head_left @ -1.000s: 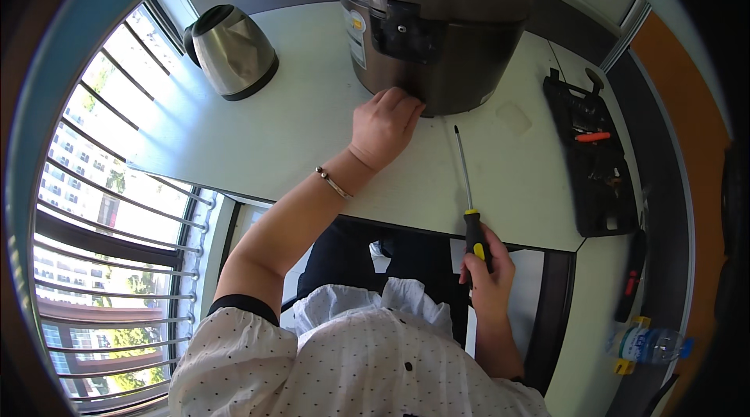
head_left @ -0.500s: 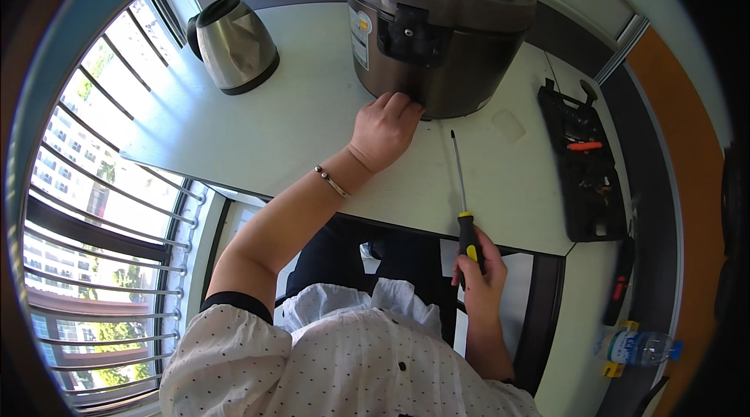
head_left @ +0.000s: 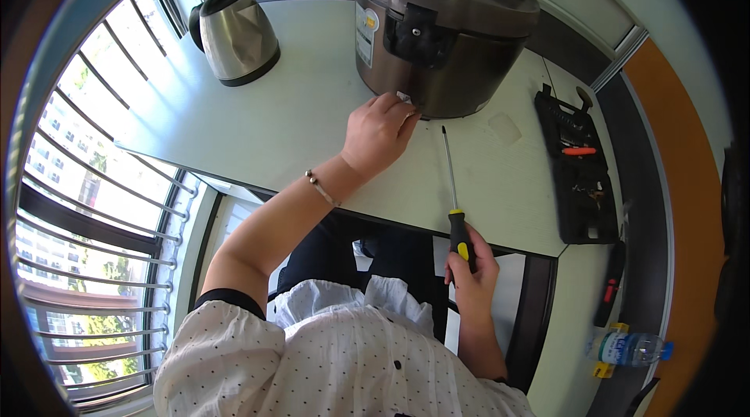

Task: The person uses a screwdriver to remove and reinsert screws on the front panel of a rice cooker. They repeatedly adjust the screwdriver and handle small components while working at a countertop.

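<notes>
A large brown rice cooker (head_left: 476,57) with a dark latch and lid handle stands at the back of the table. At its lower front edge is my left hand (head_left: 376,134), its fingers pinched together against the base. A small pale, shiny bit shows by the fingertips, too small to name. My right hand (head_left: 476,270) is wrapped round the black and yellow handle of a screwdriver (head_left: 458,223) at the table's front edge. The screwdriver's long shaft points away from me, its tip just short of the cooker and apart from it.
A steel kettle (head_left: 237,40) stands at the back left. On the right lies an open black tool case (head_left: 582,202) with an orange-handled tool (head_left: 579,151) in it. A water bottle (head_left: 631,349) lies at the lower right. A barred window (head_left: 94,261) runs along the left.
The whole view has shifted slightly. My left hand stays at the cooker's base, its wrist turned a little, and a pale bit now shows at its fingers. The screwdriver stays in my right hand.
</notes>
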{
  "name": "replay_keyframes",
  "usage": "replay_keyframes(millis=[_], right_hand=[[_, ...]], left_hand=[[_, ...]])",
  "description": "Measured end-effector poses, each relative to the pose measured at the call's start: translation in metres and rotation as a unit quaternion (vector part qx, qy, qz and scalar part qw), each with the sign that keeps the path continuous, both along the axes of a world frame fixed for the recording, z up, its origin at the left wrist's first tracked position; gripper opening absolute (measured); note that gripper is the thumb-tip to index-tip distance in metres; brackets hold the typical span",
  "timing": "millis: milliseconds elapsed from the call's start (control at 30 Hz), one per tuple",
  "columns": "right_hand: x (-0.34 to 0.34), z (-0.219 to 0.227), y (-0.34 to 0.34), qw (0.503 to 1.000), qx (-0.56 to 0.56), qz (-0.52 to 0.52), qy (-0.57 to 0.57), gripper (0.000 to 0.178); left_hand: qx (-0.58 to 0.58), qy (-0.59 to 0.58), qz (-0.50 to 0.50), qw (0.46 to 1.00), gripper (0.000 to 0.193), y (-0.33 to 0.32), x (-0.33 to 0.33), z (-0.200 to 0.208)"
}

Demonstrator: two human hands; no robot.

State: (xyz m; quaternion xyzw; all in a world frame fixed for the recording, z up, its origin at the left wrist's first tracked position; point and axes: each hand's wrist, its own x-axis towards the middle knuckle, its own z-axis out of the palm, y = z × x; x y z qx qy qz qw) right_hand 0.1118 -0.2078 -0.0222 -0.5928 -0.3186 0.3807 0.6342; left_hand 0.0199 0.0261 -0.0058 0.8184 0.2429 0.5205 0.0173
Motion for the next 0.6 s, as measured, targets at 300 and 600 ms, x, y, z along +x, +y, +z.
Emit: replay_keyframes(millis=[300, 600], right_hand=[[-0.017, -0.001, 0.018, 0.999, 0.027, 0.011, -0.028, 0.043], [-0.029, 0.0, 0.027, 1.0, 0.016, 0.006, -0.019, 0.04]], left_hand=[[-0.647, -0.044, -0.254, 0.718, 0.035, -0.066, -0.019, -0.001], [-0.764, -0.154, -0.366, 0.509, 0.037, -0.078, -0.016, 0.003]])
